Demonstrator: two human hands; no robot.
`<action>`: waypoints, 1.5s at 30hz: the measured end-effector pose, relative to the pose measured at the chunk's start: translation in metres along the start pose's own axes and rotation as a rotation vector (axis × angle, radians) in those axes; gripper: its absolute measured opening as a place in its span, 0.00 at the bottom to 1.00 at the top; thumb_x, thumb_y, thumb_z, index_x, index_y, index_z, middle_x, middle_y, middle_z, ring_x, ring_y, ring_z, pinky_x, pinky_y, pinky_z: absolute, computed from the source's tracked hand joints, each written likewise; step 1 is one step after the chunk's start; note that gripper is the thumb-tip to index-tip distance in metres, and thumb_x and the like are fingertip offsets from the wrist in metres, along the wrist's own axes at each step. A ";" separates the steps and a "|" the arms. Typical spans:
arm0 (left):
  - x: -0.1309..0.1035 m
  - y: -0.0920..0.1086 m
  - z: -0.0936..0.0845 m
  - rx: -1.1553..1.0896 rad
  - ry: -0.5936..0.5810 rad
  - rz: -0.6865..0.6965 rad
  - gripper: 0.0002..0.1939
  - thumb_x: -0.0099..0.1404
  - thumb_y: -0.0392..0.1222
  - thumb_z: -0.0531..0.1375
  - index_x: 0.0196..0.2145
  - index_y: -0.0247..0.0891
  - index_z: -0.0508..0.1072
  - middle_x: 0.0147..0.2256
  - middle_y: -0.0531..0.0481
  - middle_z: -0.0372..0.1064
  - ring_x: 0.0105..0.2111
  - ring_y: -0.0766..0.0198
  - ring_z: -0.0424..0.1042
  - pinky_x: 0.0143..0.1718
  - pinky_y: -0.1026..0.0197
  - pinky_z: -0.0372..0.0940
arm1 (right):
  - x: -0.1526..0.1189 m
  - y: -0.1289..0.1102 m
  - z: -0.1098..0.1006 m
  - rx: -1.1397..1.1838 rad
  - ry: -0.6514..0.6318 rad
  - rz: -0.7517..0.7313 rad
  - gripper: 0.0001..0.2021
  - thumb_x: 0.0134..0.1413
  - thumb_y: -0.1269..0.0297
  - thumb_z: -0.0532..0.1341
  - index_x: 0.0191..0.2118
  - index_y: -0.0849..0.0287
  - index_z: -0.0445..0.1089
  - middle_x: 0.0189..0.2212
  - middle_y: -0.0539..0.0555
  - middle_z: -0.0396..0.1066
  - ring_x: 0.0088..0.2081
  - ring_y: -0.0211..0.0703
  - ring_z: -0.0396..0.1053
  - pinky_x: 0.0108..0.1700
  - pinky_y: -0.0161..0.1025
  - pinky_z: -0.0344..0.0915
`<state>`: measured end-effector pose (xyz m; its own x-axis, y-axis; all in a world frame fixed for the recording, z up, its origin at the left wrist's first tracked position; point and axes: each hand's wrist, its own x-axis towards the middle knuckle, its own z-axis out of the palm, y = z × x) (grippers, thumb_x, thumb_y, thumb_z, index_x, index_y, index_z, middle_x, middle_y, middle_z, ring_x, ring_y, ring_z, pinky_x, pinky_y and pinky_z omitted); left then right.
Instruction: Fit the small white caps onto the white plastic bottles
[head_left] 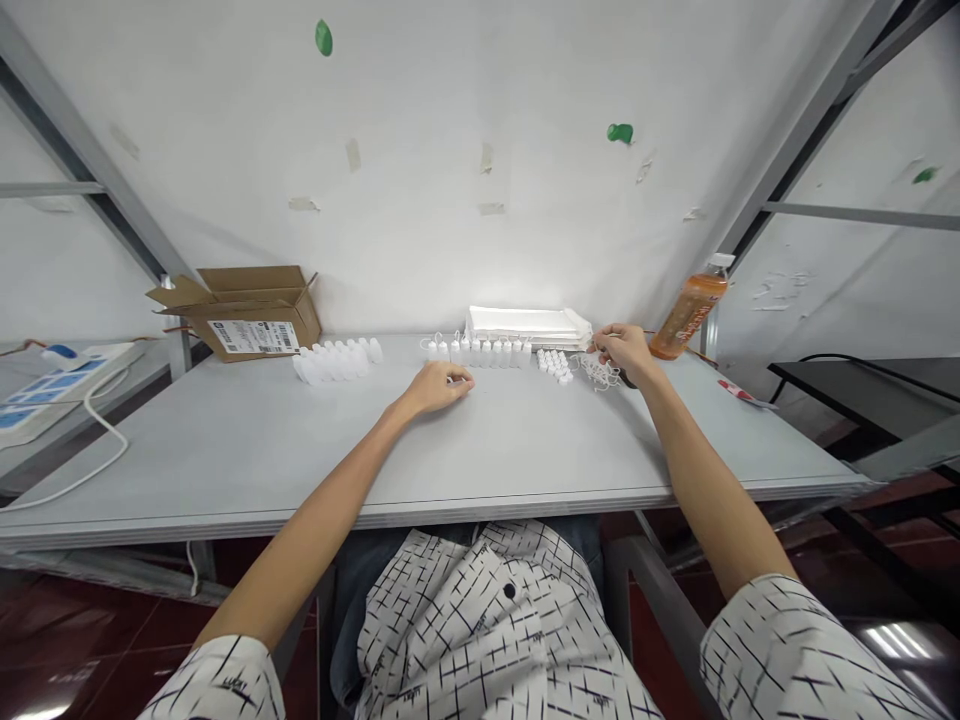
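Note:
My left hand (442, 388) rests on the table, its fingers curled in and thumb close to the index finger; I see nothing between them. Just beyond it stands a row of small white bottles (486, 353), some with string loops on top. My right hand (624, 352) is at a tangled pile of white strings (600, 372), its fingertips pinched together on a thin white string that is hard to make out. Small white caps (555, 365) lie in a cluster to the left of that pile. Farther left, more white bottles (337, 361) stand grouped without visible strings.
Behind the row lies a stack of white sheets or bags (529, 325) against the wall. An open cardboard box (251, 318) stands at the back left, an orange drink bottle (691, 310) at the back right. A red-and-white packet (745, 394) lies right; a power strip (64, 385) sits far left.

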<state>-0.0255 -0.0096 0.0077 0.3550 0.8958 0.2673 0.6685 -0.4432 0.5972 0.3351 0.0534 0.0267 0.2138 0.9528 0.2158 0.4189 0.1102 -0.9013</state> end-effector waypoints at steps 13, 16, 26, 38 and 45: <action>0.001 -0.001 0.000 0.035 -0.010 -0.003 0.16 0.60 0.47 0.57 0.35 0.37 0.82 0.31 0.47 0.78 0.36 0.58 0.73 0.45 0.56 0.67 | -0.002 -0.001 -0.004 -0.102 0.017 0.168 0.06 0.48 0.76 0.59 0.28 0.59 0.62 0.20 0.58 0.74 0.11 0.34 0.60 0.11 0.29 0.45; 0.001 -0.001 0.000 0.038 -0.018 -0.013 0.16 0.60 0.47 0.57 0.35 0.37 0.82 0.31 0.47 0.78 0.36 0.58 0.73 0.45 0.56 0.67 | -0.001 -0.003 -0.004 0.020 -0.006 0.215 0.08 0.50 0.75 0.59 0.28 0.57 0.59 0.22 0.58 0.75 0.11 0.34 0.60 0.11 0.29 0.43; 0.001 -0.001 -0.001 0.069 -0.033 -0.022 0.16 0.59 0.47 0.57 0.35 0.38 0.82 0.30 0.47 0.78 0.36 0.58 0.73 0.45 0.56 0.67 | -0.001 -0.006 -0.007 0.250 -0.001 0.223 0.09 0.46 0.76 0.61 0.31 0.58 0.61 0.25 0.55 0.75 0.15 0.33 0.62 0.12 0.30 0.45; 0.000 0.004 -0.004 0.087 -0.054 -0.018 0.15 0.60 0.47 0.57 0.35 0.38 0.82 0.30 0.47 0.77 0.37 0.57 0.73 0.46 0.56 0.67 | -0.005 -0.011 -0.006 0.263 -0.019 0.210 0.07 0.55 0.74 0.59 0.30 0.58 0.60 0.20 0.52 0.72 0.12 0.30 0.53 0.13 0.29 0.44; -0.001 0.003 -0.003 0.096 -0.052 -0.025 0.16 0.60 0.47 0.57 0.35 0.39 0.82 0.31 0.47 0.78 0.38 0.57 0.73 0.47 0.55 0.67 | -0.005 -0.010 -0.006 0.262 -0.035 0.221 0.07 0.54 0.72 0.59 0.31 0.57 0.59 0.17 0.53 0.71 0.11 0.30 0.50 0.13 0.29 0.42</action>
<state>-0.0253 -0.0115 0.0117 0.3692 0.9047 0.2125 0.7359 -0.4243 0.5276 0.3354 0.0455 0.0364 0.2414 0.9704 -0.0043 0.1235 -0.0352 -0.9917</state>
